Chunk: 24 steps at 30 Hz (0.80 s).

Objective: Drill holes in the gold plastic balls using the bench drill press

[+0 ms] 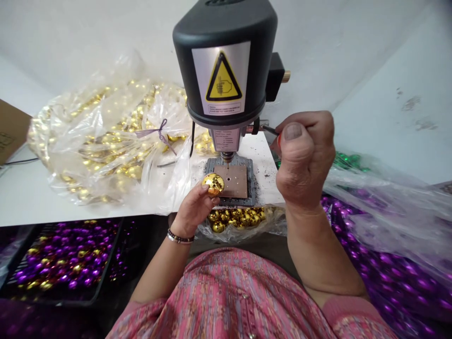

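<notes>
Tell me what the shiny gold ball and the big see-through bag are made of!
The gold ball probably is plastic or glass with a mirror-like gold coating, since it gleams with broken reflections. The bag looks like thin clear plastic: it crinkles, and the balls show through it.

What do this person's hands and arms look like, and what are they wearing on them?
The left hand and right hand wear no gloves. A dark beaded bracelet circles the left wrist. Both forearms are bare, and pink sleeves end near the elbows.

Bright, even light leaves only soft shadows; glare glints off the plastic bag (106, 141) left of the right hand (305, 160), and the frame's edges bow outward.
</notes>
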Each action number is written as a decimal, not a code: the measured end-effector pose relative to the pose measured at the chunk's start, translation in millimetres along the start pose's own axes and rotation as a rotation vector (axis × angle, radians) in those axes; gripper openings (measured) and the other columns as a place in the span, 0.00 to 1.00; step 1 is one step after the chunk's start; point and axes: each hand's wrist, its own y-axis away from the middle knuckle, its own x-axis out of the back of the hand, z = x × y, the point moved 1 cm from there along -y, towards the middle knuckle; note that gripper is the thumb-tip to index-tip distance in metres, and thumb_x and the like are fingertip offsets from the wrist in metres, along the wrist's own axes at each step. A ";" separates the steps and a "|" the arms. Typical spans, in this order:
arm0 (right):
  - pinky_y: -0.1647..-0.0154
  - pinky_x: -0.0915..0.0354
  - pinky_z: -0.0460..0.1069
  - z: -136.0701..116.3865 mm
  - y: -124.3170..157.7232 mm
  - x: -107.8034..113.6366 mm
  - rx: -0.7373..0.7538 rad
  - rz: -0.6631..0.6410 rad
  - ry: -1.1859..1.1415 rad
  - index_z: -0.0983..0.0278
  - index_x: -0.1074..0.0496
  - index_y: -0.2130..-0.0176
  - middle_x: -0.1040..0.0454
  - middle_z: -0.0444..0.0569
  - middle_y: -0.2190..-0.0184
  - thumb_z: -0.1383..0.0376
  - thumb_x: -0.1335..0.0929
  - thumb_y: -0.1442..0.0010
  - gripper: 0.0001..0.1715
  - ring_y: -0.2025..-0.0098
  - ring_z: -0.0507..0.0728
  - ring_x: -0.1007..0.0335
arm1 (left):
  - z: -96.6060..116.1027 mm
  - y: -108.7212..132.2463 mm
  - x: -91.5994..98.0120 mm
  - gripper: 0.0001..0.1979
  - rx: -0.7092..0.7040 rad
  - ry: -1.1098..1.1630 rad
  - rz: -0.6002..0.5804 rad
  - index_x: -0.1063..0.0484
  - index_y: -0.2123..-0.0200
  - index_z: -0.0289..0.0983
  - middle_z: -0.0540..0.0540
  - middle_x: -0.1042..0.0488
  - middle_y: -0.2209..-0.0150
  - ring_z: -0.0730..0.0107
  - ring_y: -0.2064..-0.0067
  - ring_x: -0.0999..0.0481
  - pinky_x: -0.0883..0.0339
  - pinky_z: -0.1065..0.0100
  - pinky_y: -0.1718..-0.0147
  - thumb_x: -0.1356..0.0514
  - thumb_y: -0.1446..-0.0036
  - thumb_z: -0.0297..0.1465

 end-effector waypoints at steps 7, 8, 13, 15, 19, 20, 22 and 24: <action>0.69 0.35 0.43 3.6 -0.1 0.1 0.041 0.006 0.008 0.61 0.31 0.65 0.31 0.38 0.74 0.54 0.38 0.32 0.16 0.73 0.44 0.36 | -3.7 -13.4 -4.8 0.20 -0.129 -0.344 0.092 0.25 0.56 0.38 0.48 0.24 0.62 0.73 0.65 0.27 0.36 0.75 0.71 0.29 0.51 0.40; 0.69 0.35 0.43 3.4 -0.1 0.2 0.046 0.006 0.007 0.61 0.31 0.65 0.31 0.38 0.74 0.54 0.38 0.32 0.16 0.73 0.44 0.36 | -3.3 -16.8 -5.8 0.22 -0.194 -0.456 0.120 0.25 0.54 0.39 0.48 0.23 0.61 0.72 0.63 0.27 0.35 0.74 0.68 0.29 0.51 0.40; 0.68 0.33 0.44 1.0 0.7 1.0 0.007 -0.007 0.021 0.61 0.31 0.64 0.29 0.39 0.73 0.54 0.38 0.32 0.16 0.73 0.45 0.35 | -1.7 -34.8 -3.5 0.26 -0.417 -0.962 0.286 0.28 0.47 0.39 0.44 0.24 0.52 0.60 0.51 0.26 0.34 0.62 0.49 0.32 0.48 0.40; 0.67 0.32 0.45 0.9 1.0 1.5 0.000 -0.018 0.021 0.60 0.30 0.64 0.30 0.39 0.73 0.53 0.38 0.32 0.16 0.72 0.46 0.35 | -2.8 -39.6 -1.0 0.26 -0.430 -1.081 0.299 0.28 0.47 0.39 0.44 0.24 0.52 0.59 0.50 0.26 0.35 0.60 0.48 0.33 0.47 0.41; 0.68 0.32 0.44 1.4 1.1 2.7 0.016 -0.025 0.015 0.60 0.31 0.64 0.32 0.39 0.74 0.55 0.37 0.33 0.14 0.72 0.45 0.35 | -6.7 -44.2 2.5 0.25 -0.399 -1.158 0.278 0.28 0.47 0.39 0.45 0.22 0.57 0.59 0.54 0.25 0.34 0.60 0.50 0.33 0.47 0.39; 0.68 0.33 0.44 1.3 1.3 2.8 0.016 -0.029 0.020 0.60 0.31 0.64 0.32 0.39 0.73 0.55 0.38 0.33 0.14 0.72 0.45 0.34 | -7.4 -44.8 2.6 0.25 -0.398 -1.158 0.275 0.28 0.47 0.39 0.46 0.22 0.58 0.59 0.54 0.25 0.34 0.60 0.51 0.33 0.48 0.38; 0.68 0.33 0.45 1.0 1.8 3.1 0.014 -0.032 0.027 0.60 0.31 0.64 0.32 0.39 0.73 0.55 0.38 0.32 0.14 0.72 0.45 0.35 | -7.7 -45.3 1.5 0.25 -0.408 -1.164 0.273 0.27 0.48 0.40 0.46 0.22 0.59 0.57 0.54 0.26 0.34 0.60 0.51 0.31 0.50 0.37; 0.69 0.33 0.45 0.4 2.4 3.2 0.012 -0.030 0.029 0.60 0.31 0.64 0.32 0.39 0.73 0.54 0.38 0.32 0.15 0.73 0.45 0.36 | -6.8 -45.3 -1.3 0.26 -0.426 -1.218 0.301 0.26 0.48 0.41 0.45 0.22 0.58 0.54 0.52 0.27 0.36 0.57 0.49 0.29 0.52 0.36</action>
